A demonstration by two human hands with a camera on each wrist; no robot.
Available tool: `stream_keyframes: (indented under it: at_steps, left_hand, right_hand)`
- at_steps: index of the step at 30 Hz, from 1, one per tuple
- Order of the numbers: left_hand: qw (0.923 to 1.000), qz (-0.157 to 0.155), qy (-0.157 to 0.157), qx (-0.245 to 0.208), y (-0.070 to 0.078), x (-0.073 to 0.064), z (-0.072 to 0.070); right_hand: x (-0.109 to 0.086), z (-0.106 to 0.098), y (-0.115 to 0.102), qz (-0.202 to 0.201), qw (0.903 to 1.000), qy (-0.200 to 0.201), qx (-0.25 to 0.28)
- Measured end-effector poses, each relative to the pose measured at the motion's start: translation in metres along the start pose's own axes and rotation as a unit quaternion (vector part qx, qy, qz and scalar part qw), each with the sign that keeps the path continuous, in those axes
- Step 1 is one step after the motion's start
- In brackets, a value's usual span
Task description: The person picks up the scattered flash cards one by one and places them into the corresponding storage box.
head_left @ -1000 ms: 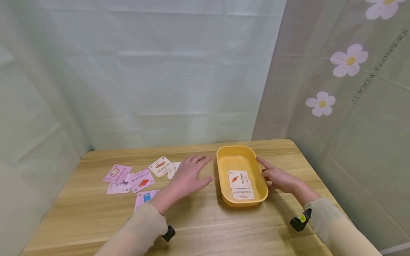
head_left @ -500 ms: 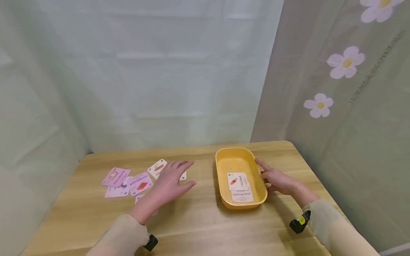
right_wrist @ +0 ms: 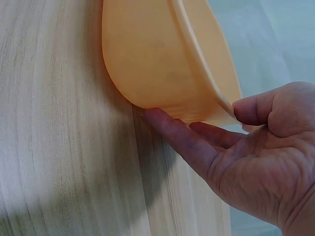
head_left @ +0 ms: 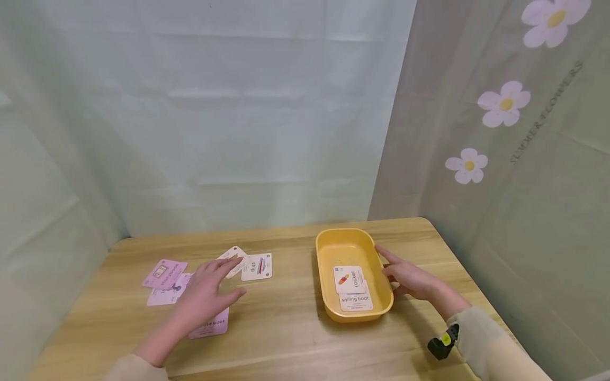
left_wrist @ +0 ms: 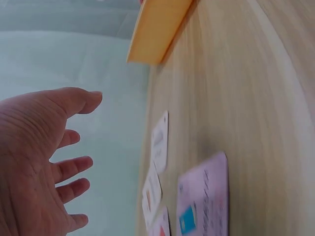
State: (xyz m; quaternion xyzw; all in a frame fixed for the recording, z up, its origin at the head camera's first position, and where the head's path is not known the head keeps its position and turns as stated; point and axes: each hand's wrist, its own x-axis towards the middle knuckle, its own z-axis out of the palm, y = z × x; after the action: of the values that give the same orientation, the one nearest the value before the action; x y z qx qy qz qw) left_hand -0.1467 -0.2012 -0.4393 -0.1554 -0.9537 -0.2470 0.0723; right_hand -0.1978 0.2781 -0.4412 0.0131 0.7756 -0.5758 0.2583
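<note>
My left hand [head_left: 202, 296] hovers over the cards at the left of the table, fingers spread and holding nothing. Beneath it a pink book card [head_left: 209, 325] is partly covered; the left wrist view shows this pink card [left_wrist: 204, 196] with a blue book picture. Past my fingertips lie a white "ship" card [head_left: 257, 266] and a partly hidden white card [head_left: 235, 269]. My right hand [head_left: 412, 279] holds the right side of a yellow plastic tray [head_left: 321, 275]. In the right wrist view one fingertip is at the rim, others against the outer wall [right_wrist: 147, 64].
A pink "storybook" card [head_left: 164, 273] overlaps a pale card [head_left: 162, 297] left of my left hand. Inside the tray, a "rocket" card [head_left: 349, 279] lies on a "sailing boat" card [head_left: 356, 303]. Curtains stand behind the wooden table [head_left: 276, 338] and at both sides.
My left hand has moved left from beside the tray to over the cards, uncovering the "ship" card and covering the "notebook" card. My right hand stays at the tray.
</note>
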Motion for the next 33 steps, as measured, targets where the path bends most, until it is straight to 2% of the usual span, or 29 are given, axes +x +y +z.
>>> stream_keyframes:
  at_steps: [6, 12, 16, 24, 28, 33]
  left_hand:
    - [0.9999, 0.0, 0.0, 0.011, -0.023, -0.018, -0.009]
    - [0.9986, 0.031, 0.0, 0.043, -0.046, -0.033, -0.014]
    - [0.9976, 0.038, -0.017, 0.056, -0.058, -0.038, -0.015]
    - [0.9957, 0.03, -0.048, 0.073, -0.068, -0.041, -0.013]
    - [0.9949, 0.019, -0.067, 0.072, -0.069, -0.043, -0.01]
    - [0.9938, 0.023, -0.078, 0.075, -0.069, -0.042, -0.005]
  right_hand:
    - [0.002, 0.003, 0.001, -0.004, 1.0, -0.001, 0.0]
    - [0.001, 0.004, 0.0, -0.01, 0.9998, -0.017, -0.001]
    - [-0.001, 0.003, -0.001, -0.014, 0.9996, -0.024, 0.002]
    - [-0.002, 0.0, -0.001, -0.019, 0.9993, -0.032, 0.003]
    - [-0.002, 0.0, -0.001, -0.016, 0.9994, -0.032, 0.0]
    - [-0.002, 0.001, -0.002, -0.016, 0.9993, -0.032, 0.001]
